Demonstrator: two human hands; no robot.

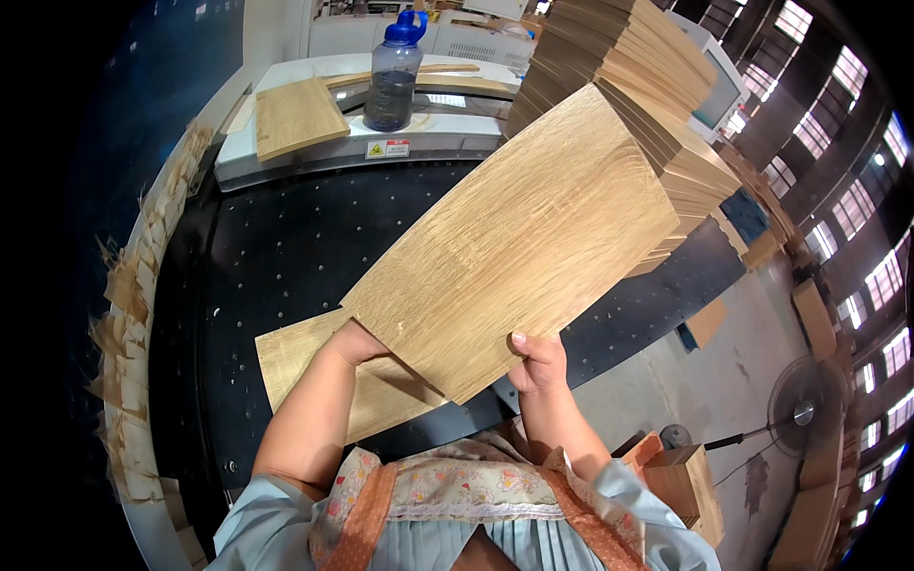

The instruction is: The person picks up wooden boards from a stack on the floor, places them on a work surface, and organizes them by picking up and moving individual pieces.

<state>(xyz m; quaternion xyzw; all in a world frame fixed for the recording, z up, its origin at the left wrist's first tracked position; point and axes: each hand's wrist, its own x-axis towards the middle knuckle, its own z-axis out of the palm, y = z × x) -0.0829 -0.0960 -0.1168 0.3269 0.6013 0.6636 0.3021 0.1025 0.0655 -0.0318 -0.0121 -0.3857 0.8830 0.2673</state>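
A large light wood-grain board is raised at a slant in front of me, its far end up toward the right. My right hand grips its near right edge, thumb on the top face and fingers underneath. My left hand reaches below the board's near left edge; the fingers are hidden there, so their hold does not show. Under that wrist a second wood-grain board lies on the black work table, partly covered by the raised one.
A tall stack of boards stands at the far right. On a white machine ledge are a blue-lidded water bottle and a small board. Torn brown strips line the left edge. A fan stands at the right.
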